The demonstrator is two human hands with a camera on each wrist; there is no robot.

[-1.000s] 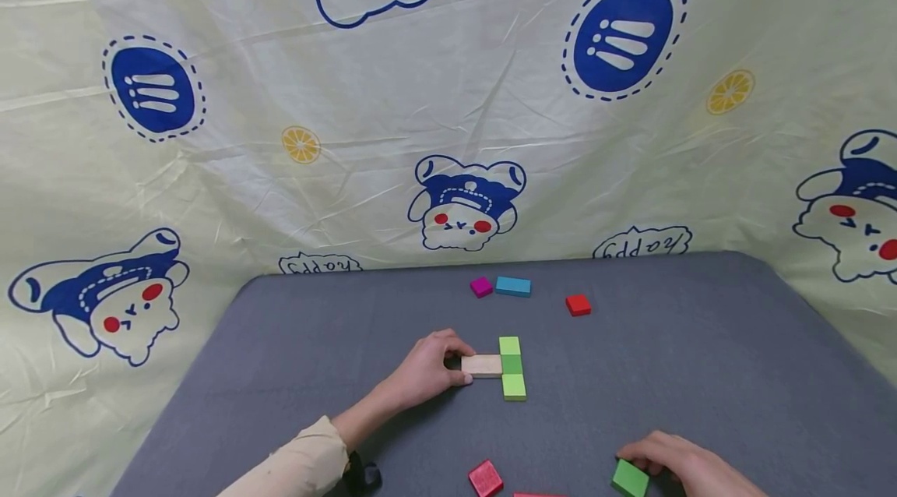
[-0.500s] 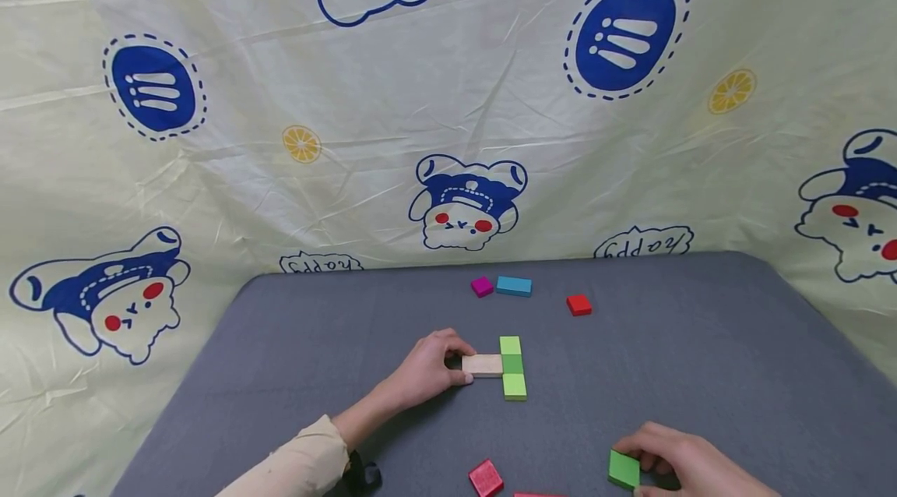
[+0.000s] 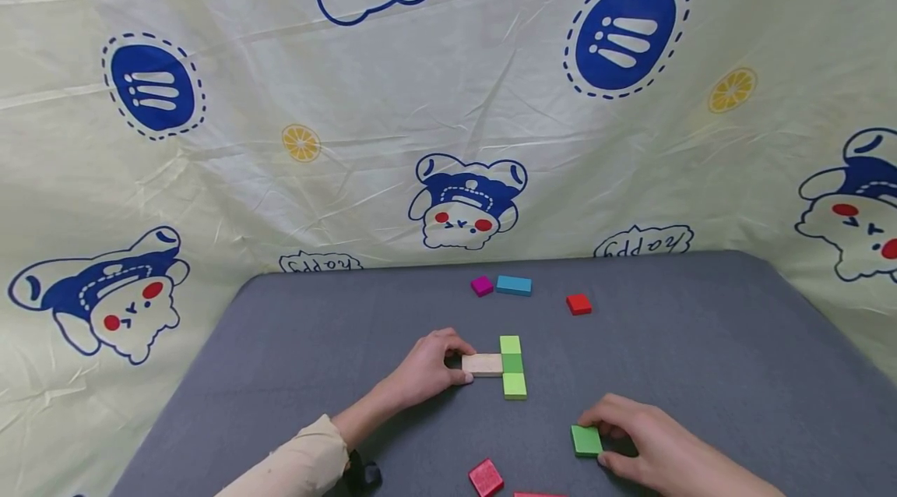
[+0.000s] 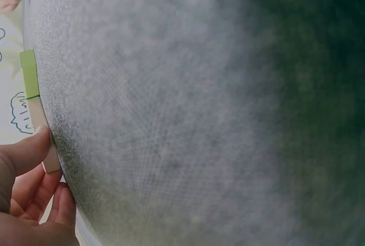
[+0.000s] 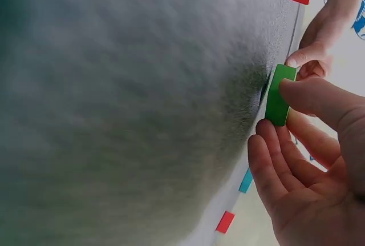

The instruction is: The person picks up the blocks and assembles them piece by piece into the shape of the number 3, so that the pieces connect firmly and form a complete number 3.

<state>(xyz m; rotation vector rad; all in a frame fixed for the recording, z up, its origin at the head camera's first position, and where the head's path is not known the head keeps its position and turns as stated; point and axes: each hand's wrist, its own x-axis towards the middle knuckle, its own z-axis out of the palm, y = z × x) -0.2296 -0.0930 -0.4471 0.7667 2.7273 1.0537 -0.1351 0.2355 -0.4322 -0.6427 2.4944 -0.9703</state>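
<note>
My left hand pinches the left end of a plain wooden block lying on the grey table. Against that block's right end stands a short row of green blocks, light green at both ends and darker in the middle. Lower right, my right hand holds a green block between thumb and fingers. In the right wrist view the thumb presses one face of this green block, with fingertips at its far end. The left wrist view shows the left thumb on the wooden block.
At the back of the table lie a magenta block, a blue block and a red block. Near the front are a pinkish-red block and another red piece, cut off by the frame. A printed cloth hangs behind.
My right hand has carried the green block left and away from me, toward the row, turning it flatter and squarer to view. The left hand and wooden block stay put.
</note>
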